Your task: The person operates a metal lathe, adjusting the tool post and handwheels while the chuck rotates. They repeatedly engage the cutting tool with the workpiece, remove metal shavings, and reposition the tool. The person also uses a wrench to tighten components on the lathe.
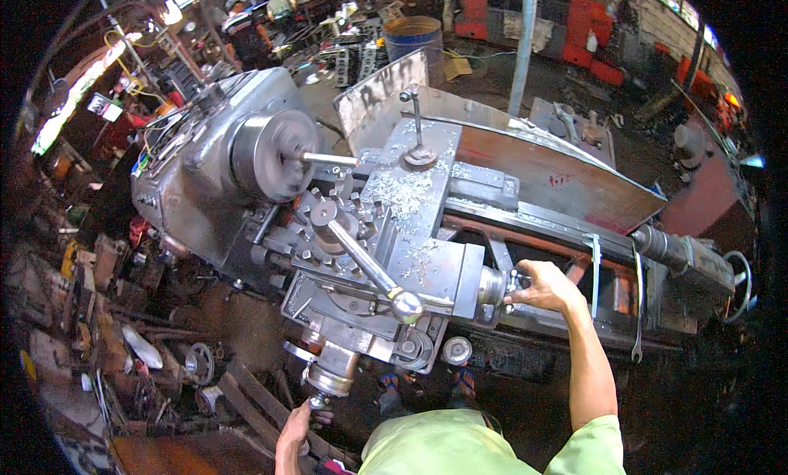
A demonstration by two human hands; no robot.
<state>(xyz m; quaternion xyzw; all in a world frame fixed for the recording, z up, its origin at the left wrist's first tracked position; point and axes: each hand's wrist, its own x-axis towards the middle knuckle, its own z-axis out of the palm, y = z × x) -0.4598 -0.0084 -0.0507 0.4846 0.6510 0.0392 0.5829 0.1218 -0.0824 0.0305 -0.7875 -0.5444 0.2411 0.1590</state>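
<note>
A metal lathe spreads out before me. My right hand (543,286) is closed around the small handle at the end of the top slide (469,279). Low in the view, my left hand (295,430) grips the crank knob (318,402) below the cross-slide dial (332,375); part of its fingers is hidden. A slim round bar (330,159) sticks out of the chuck (275,155), whose face looks smeared by motion. Beside the bar stands the tool post (328,227), with a long ball-ended lever (361,260) slanting toward me. Metal chips (402,192) litter the carriage.
To the right, a caliper (596,271) and a wrench (638,311) lie across the bed, short of the tailstock (685,257). A rusty splash guard (558,183) runs behind. Metal scrap (107,311) crowds the left floor. A drum (413,44) and people (246,32) are farther back.
</note>
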